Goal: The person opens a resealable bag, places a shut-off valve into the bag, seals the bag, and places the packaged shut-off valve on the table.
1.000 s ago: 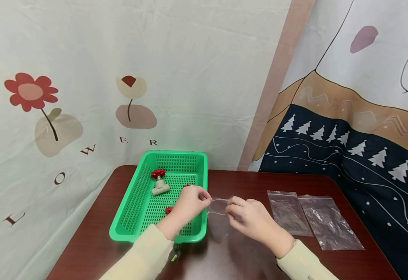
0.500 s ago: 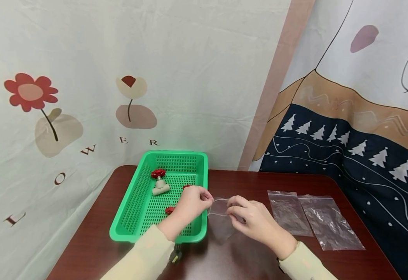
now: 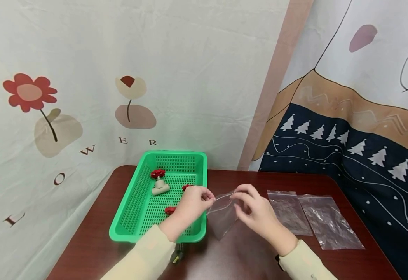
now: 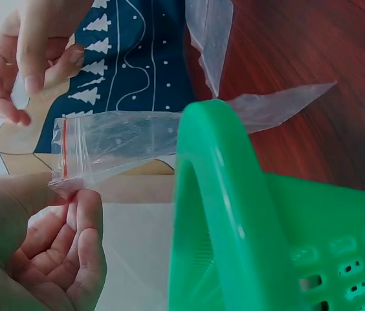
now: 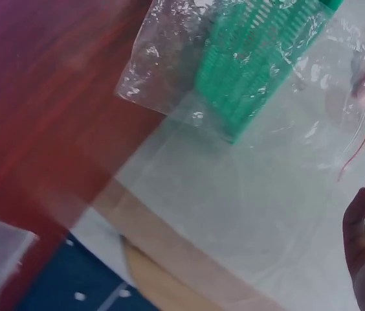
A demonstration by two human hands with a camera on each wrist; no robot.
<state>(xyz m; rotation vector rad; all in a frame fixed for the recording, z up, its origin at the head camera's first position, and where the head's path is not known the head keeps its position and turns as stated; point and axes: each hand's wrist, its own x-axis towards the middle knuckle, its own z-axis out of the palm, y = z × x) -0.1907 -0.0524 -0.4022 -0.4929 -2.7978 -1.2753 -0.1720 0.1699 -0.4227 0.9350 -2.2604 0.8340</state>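
Observation:
A clear zip bag with a red line along its mouth hangs between both hands, beside the basket's right wall. My left hand pinches one corner of its mouth between thumb and forefinger, also seen at close range in the left wrist view, where the bag stretches away from the fingertips. My right hand is at the bag's other side, its fingers parted and bent. In the left wrist view this right hand shows a gap between its fingers and the bag's mouth.
A green plastic basket stands on the left of the brown table. Inside lie a beige valve with a red handwheel and other red handwheels, partly behind the left arm. Two flat clear zip bags, one smaller and one larger, lie at right.
My right hand has risen slightly and moved right, its fingers spreading from the bag's mouth. The bag now slants up toward it. My left hand keeps its pinch, barely moving.

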